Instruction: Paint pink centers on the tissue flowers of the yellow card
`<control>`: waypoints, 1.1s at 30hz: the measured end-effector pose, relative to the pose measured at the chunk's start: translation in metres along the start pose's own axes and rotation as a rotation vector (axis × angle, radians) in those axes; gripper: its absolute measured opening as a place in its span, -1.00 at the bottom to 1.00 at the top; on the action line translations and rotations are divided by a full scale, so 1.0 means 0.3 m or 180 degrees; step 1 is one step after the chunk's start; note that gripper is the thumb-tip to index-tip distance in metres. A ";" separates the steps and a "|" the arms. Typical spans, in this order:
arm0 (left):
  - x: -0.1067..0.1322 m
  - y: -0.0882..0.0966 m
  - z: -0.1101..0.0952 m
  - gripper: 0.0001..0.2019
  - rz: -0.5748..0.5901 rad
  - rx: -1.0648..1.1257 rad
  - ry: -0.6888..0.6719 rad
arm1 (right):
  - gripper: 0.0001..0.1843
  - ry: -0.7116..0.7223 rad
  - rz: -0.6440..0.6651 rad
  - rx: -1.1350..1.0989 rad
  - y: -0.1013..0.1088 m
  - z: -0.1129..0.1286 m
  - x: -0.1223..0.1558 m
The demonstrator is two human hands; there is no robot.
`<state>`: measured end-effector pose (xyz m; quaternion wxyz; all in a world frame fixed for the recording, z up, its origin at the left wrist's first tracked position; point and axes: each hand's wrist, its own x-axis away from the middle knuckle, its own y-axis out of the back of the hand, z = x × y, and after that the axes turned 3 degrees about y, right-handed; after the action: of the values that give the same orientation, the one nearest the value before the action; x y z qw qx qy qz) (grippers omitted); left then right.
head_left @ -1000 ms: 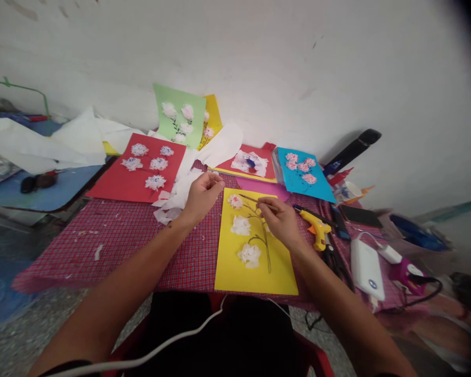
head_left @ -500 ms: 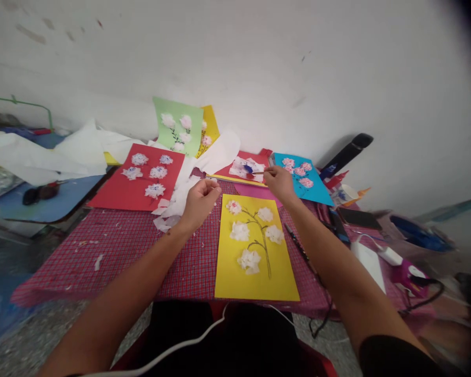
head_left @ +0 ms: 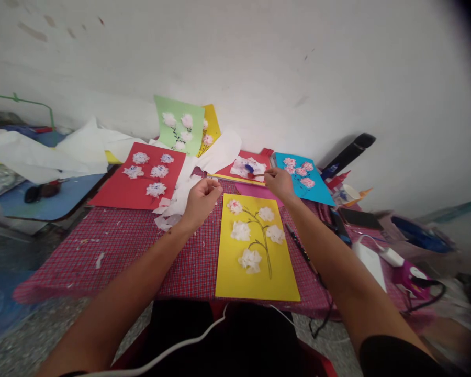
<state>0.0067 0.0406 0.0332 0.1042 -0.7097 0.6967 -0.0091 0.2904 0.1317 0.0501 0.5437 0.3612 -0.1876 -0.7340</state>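
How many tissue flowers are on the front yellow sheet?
5 flowers on the yellow sheet: top left, top right, middle left, middle right, bottom centre. None seems hidden.

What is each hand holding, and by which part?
The right hand pinches a thin brush by its handle, tip pointing left over the paint-stained tissue. The left hand is curled by the white tissue scraps; any hold there cannot be told.

left hand [head_left: 199, 201] loosely fisted, right hand [head_left: 279, 183] far forward, pinching
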 end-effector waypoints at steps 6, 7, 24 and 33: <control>-0.002 0.001 0.007 -0.88 0.0010 -0.0021 -0.0042 | -0.70 -0.0226 -0.0325 -0.0858 0.073 0.013 0.040; -0.002 0.002 0.008 -0.88 0.0017 -0.0028 -0.0056 | -0.71 -0.0254 -0.0405 -0.1017 0.088 0.018 0.051; 0.002 -0.003 -0.004 -0.90 0.0006 -0.0069 -0.0084 | -0.81 -0.0562 0.0593 -0.2248 0.088 0.172 0.305; 0.004 -0.002 -0.010 -0.89 0.0030 -0.0031 -0.0099 | -0.77 -0.0361 0.0801 -0.1655 0.034 0.194 0.344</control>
<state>0.0067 0.0389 0.0361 0.1116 -0.7070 0.6983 0.0058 0.2391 0.0251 0.0621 0.6934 0.1421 -0.0667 -0.7032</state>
